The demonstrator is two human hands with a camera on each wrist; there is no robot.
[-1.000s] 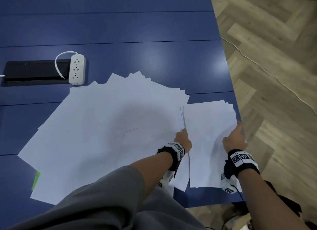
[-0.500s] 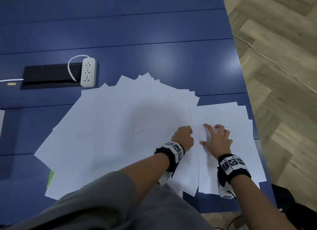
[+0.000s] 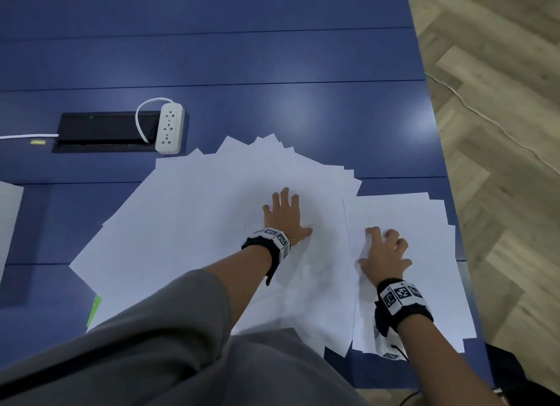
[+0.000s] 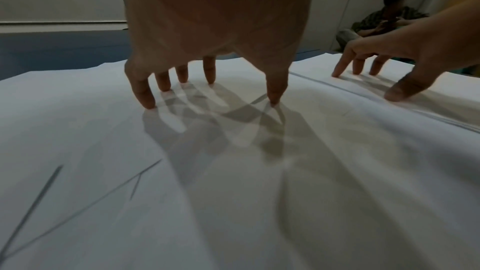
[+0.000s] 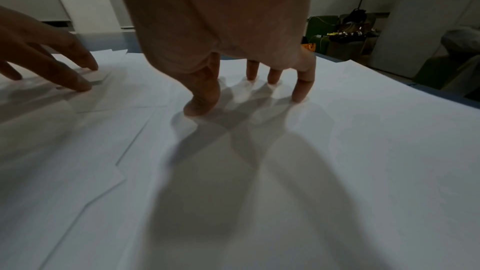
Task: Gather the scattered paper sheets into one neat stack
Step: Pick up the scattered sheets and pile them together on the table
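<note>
left hand (image 3: 285,216): fingers straight, spread, pressing fanned sheets (image 3: 188,224) mid-bench | right hand (image 3: 383,252): fingers arched, tips pressing smaller stack (image 3: 424,254) at bench (image 3: 242,57) right edge, gripping nothing | power strip (image 3: 169,128) far left

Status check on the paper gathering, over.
Left hand open, fingertips on the fanned sheets. Right hand open, fingertips on the side stack. Still two piles. Nothing in the way.

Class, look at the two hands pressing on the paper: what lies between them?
Only white paper: the right-hand stack's left edge runs between the left hand and right hand, clearest in the head view.
</note>
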